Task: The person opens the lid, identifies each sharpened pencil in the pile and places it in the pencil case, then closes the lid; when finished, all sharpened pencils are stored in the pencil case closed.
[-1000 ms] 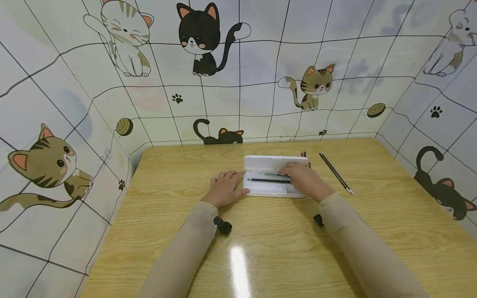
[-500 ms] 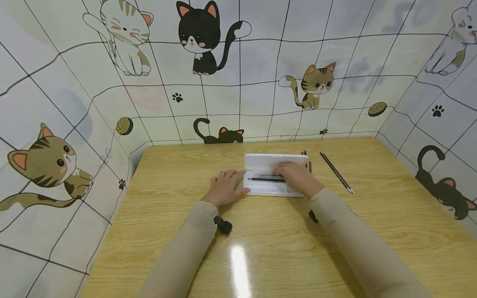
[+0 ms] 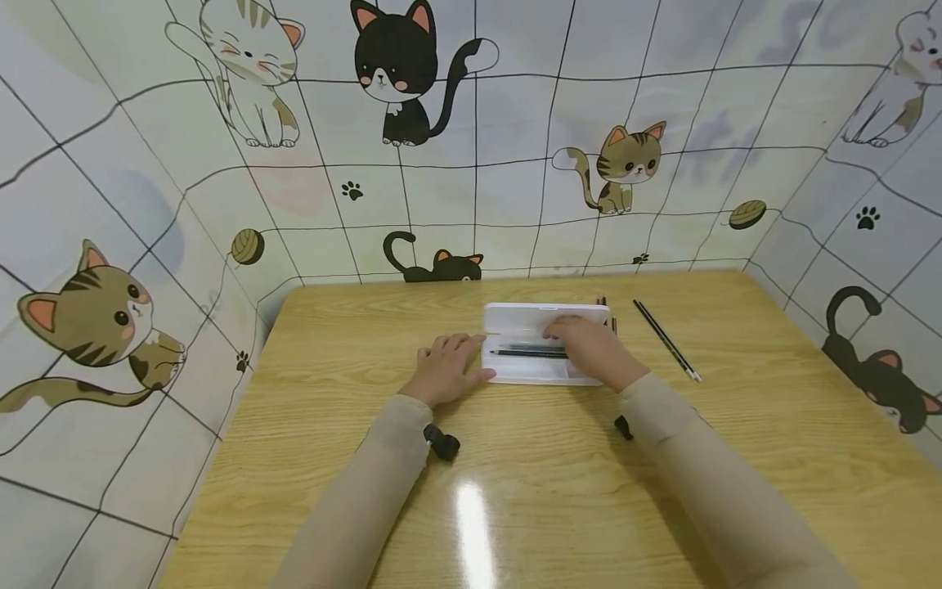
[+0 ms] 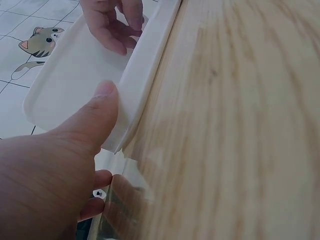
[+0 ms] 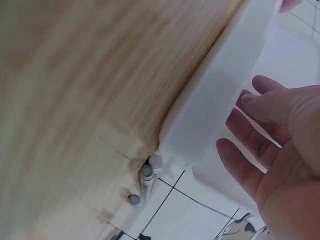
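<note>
Cat-print walls back the table where, from your head, your right hand partly masks the pencils inside the white case; left wrist, your slack left hand runs out of frame; right wrist, so does your unclenched right hand.

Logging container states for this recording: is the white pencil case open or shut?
Open: the white pencil case has its lid raised at the back, and a dark pencil shows inside.
</note>
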Demonstrator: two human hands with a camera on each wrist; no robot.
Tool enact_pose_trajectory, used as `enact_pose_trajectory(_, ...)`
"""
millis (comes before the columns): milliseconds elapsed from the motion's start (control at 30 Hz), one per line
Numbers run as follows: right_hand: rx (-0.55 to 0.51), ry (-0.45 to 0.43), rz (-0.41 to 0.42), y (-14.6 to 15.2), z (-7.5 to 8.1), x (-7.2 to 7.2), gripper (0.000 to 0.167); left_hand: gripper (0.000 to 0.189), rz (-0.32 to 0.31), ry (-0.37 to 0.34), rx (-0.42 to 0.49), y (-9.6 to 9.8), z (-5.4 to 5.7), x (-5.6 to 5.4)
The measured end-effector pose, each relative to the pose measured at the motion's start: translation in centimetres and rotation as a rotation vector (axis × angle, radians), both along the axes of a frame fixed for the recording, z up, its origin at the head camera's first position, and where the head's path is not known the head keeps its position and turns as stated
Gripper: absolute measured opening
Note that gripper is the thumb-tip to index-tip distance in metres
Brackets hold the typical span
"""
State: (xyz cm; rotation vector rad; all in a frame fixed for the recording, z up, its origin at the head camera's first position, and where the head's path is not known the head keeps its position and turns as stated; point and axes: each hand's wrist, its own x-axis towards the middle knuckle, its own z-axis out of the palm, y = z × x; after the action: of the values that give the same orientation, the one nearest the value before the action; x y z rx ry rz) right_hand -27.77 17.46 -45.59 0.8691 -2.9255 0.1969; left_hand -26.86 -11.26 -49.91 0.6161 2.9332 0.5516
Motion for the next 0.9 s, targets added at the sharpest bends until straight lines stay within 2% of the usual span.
enact_pose_trajectory(67,-0.051,-0.008,-0.001,0.5,0.1,0.3,0.031,0.076,-0.003,-0.004,0.002,0.0,0.1,0.0)
enact_pose_trajectory(300,-0.255,-0.142,-0.063,2.7,0.2,0.8,0.028,0.076,-0.015,0.004,0.016,-0.1,-0.1,-0.1)
enact_pose_trajectory(400,-0.322,-0.173,-0.082,3.8,0.2,0.9,0.027,0.076,-0.017,0.011,0.014,-0.1,-0.3,-0.2)
enact_pose_trajectory(633,-0.386,-0.154,-0.124,6.3,-0.1,1.1,0.023,0.076,-0.014,0.016,0.014,-0.1,-0.6,-0.3)
enact_pose_trajectory(900,-0.454,-0.166,-0.240,9.1,0.5,1.7,0.027,0.076,-0.022,0.022,0.019,-0.2,-0.6,-0.4)
